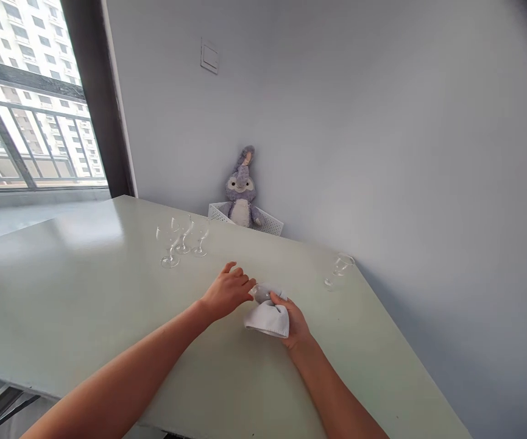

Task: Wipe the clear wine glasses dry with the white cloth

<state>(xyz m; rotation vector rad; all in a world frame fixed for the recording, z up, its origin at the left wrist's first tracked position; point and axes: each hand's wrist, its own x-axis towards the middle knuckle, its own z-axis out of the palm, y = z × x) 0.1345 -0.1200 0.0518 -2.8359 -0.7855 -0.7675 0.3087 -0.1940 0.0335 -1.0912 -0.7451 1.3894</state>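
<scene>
My right hand is closed around a white cloth and a clear stemmed glass, which lies tilted on its side within the cloth. My left hand is at the glass's left end, thumb and forefinger pinching it there, with the outer fingers loosely bent. Which part of the glass sits between those fingertips is hard to make out. Both hands are above the pale table. The cloth and my right fingers hide much of the glass.
Three clear stemmed glasses, the nearest a wine glass, stand upright to the left on the table. Another stemmed glass stands by the right edge. Behind the table, a plush rabbit sits in a white perforated basket against the wall.
</scene>
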